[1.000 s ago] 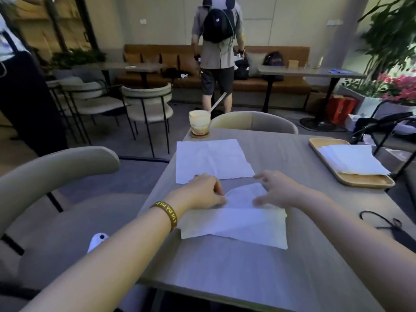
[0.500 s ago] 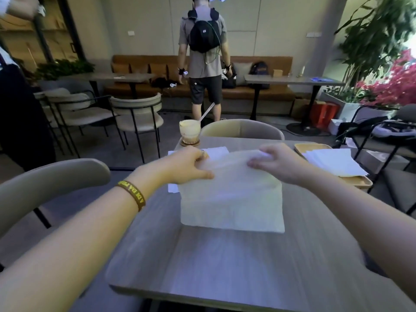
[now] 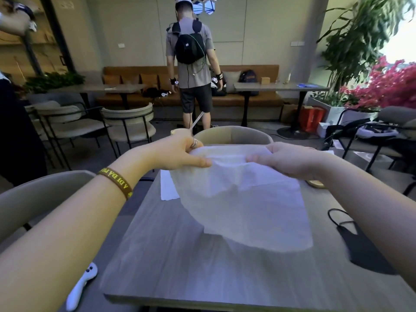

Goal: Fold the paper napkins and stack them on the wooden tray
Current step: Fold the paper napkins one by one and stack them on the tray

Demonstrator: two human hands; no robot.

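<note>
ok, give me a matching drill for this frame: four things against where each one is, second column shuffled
Things
1. near napkin
2. far napkin
3. black face mask
4. white handheld device

Places
A. flat on the table, partly hidden behind the other sheet
B. off the tabletop, low at the near left
C. in the air, pinched by the left hand and right hand
D. on the table beside the right forearm

Pairs: 1-C, 2-A, 3-D, 4-B
</note>
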